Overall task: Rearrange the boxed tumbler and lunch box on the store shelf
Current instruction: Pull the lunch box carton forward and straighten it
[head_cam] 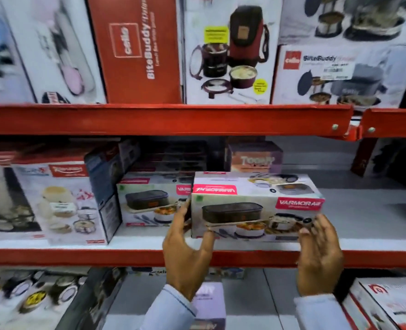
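A white Varmora lunch box carton (256, 206) sits at the front of the middle shelf (78, 257). My left hand (185, 256) curls around its left end, fingers up between it and the matching carton (149, 201) beside it. My right hand (318, 256) presses its fingertips against the carton's lower right corner. Both hands grip the box from opposite ends. Further back on the same shelf stands a small purple carton (254, 158), its print too blurred to read.
A Topware casserole carton (61, 201) stands left on the middle shelf, with bare shelf to the right of the held box. Red Cello BiteBuddy boxes (137, 48) fill the upper shelf behind a red beam (164, 120). More cartons (388, 303) lie below.
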Available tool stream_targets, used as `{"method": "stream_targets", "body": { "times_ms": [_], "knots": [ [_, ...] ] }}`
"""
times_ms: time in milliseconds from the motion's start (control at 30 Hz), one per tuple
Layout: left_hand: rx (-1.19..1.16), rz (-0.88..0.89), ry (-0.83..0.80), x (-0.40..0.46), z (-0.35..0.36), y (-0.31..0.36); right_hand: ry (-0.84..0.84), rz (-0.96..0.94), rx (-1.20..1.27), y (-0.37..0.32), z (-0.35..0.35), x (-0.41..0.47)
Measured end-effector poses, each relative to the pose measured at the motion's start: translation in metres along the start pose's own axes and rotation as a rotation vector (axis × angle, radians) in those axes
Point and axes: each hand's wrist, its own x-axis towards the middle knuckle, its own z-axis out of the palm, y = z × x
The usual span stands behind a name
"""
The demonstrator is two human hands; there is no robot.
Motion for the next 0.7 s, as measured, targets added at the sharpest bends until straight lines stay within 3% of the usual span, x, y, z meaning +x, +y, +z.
{"method": "stream_targets", "body": {
  "times_ms": [233, 400, 700],
  "knots": [
    [0.063, -0.076, 0.202, 0.031, -0.092, -0.04, -0.262, 0.03, -0.033, 0.002, 0.077, -0.064],
    [0.128, -0.16, 0.131, 0.044, -0.12, -0.066, -0.375, 0.085, -0.052, 0.016, 0.109, -0.086],
    [0.201, -0.158, 0.09, 0.046, -0.128, -0.081, -0.403, 0.097, -0.07, 0.018, 0.112, -0.091]
  ]
}}
